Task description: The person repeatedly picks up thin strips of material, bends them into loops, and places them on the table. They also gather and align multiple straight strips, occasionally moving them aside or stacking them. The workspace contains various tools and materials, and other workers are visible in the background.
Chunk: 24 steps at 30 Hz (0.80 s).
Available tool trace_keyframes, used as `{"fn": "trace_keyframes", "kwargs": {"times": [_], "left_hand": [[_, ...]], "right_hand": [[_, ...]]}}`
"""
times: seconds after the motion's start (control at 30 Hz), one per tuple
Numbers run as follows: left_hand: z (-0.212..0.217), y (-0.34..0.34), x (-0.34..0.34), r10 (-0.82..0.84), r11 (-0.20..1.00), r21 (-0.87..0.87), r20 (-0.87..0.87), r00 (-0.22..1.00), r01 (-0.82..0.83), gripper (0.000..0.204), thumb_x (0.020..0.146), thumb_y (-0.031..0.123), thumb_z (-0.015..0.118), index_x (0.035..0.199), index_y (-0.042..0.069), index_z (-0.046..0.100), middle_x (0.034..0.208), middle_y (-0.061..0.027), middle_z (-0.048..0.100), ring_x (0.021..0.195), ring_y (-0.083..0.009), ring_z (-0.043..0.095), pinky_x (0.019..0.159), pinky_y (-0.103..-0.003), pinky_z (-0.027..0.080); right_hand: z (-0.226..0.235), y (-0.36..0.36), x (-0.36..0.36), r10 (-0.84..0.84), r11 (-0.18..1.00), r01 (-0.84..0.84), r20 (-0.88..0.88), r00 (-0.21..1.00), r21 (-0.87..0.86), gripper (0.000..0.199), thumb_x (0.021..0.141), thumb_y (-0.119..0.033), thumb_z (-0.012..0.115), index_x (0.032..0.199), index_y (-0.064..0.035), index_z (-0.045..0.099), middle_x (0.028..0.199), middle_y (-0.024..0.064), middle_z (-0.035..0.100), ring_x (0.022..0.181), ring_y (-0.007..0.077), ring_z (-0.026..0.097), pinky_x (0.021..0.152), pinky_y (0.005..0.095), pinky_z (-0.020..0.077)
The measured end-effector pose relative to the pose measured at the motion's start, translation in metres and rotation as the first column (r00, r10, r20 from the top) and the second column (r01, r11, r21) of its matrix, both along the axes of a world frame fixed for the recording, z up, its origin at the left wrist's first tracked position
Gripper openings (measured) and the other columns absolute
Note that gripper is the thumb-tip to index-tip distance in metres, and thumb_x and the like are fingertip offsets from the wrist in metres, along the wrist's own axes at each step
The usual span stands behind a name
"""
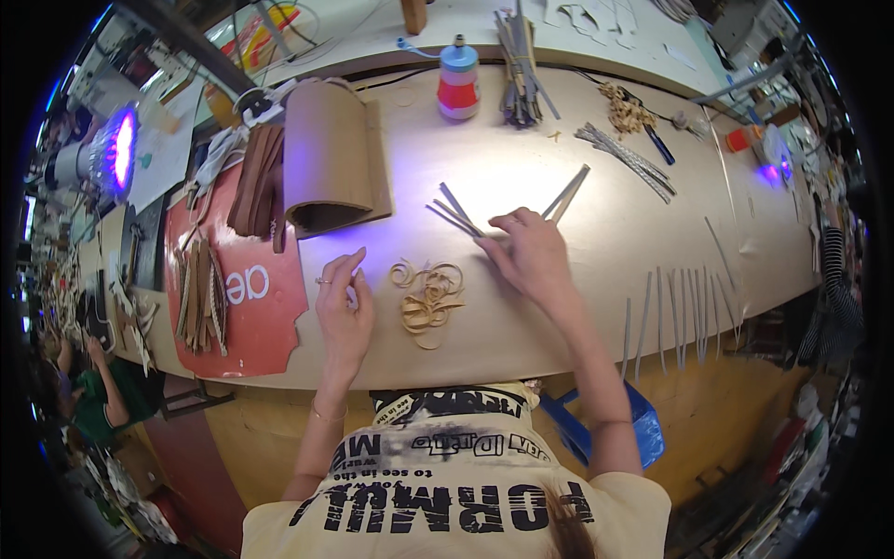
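Several narrow grey strips [453,212] fan out to the left from under the fingertips of my right hand [533,256]. Its thumb and fingers are closed on their near ends. Another few grey strips [569,191] stick out beyond the back of that hand, up and to the right; whether the hand grips them too is hidden. My left hand [343,303] hovers at the table's near side with loosely bent fingers, a ring on one, and holds nothing. Between the hands lies a loose heap of curled tan strips [430,298].
A rolled brown sheet [331,154] and brown strips [256,186] are left. A squeeze bottle [458,82] and strip bundle [521,74] stand behind. Patterned strips [629,160] lie far right; grey strips [684,312] line the near right edge. A blue stool [643,429] is below.
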State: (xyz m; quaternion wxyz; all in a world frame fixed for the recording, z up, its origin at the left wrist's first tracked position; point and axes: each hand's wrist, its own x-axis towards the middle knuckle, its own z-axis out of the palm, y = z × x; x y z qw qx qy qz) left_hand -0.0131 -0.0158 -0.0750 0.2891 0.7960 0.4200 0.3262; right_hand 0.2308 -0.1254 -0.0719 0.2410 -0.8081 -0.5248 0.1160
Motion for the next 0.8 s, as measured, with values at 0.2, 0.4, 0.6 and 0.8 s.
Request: {"fn": "trace_keyframes", "kwargs": {"times": [0.2,0.4,0.6,0.8], "left_hand": [[0.012,0.008,0.005,-0.069,0.995,-0.070,0.106,0.992,0.077,0.021,0.089,0.002,0.062,0.109,0.004,0.068,0.101,-0.0090,0.067,0.073,-0.0153,0.058,0.062,-0.028,0.046],[0.018,0.009,0.036,-0.176,0.926,-0.292,0.222,0.959,0.237,0.018,0.091,0.006,0.064,0.108,0.002,0.069,0.096,-0.0060,0.067,0.073,-0.0096,0.054,0.064,-0.023,0.044],[0.036,0.015,0.069,-0.090,0.762,-0.491,0.565,0.820,0.422,0.020,0.091,0.009,0.066,0.109,0.000,0.069,0.099,-0.0067,0.069,0.073,-0.0085,0.059,0.066,-0.023,0.047],[0.064,0.024,0.055,-0.038,0.782,-0.431,0.688,0.725,0.450,0.015,0.090,0.005,0.069,0.104,0.000,0.071,0.093,-0.0052,0.070,0.077,-0.0074,0.061,0.069,-0.022,0.048]], "right_hand": [[-0.016,0.034,-0.022,-0.145,0.983,0.142,-0.022,0.989,-0.119,0.020,0.088,-0.026,0.067,0.091,-0.0078,0.074,0.092,0.0078,0.065,0.094,0.0247,0.061,0.082,0.0405,0.0427],[-0.003,0.024,-0.019,-0.263,0.935,0.330,-0.369,0.891,0.130,0.017,0.091,-0.018,0.066,0.090,-0.0006,0.070,0.079,0.0122,0.070,0.070,0.0231,0.068,0.066,0.0341,0.0511],[0.053,0.008,-0.033,-0.038,0.946,0.196,-0.511,0.859,0.258,0.015,0.092,-0.011,0.065,0.092,0.0037,0.067,0.071,0.0080,0.067,0.066,0.0125,0.061,0.065,0.0267,0.0476],[0.079,0.025,-0.052,0.056,0.946,0.150,-0.600,0.798,0.289,0.014,0.091,-0.010,0.067,0.096,0.0026,0.066,0.080,0.0067,0.064,0.076,0.0135,0.060,0.071,0.0279,0.0476]]}}
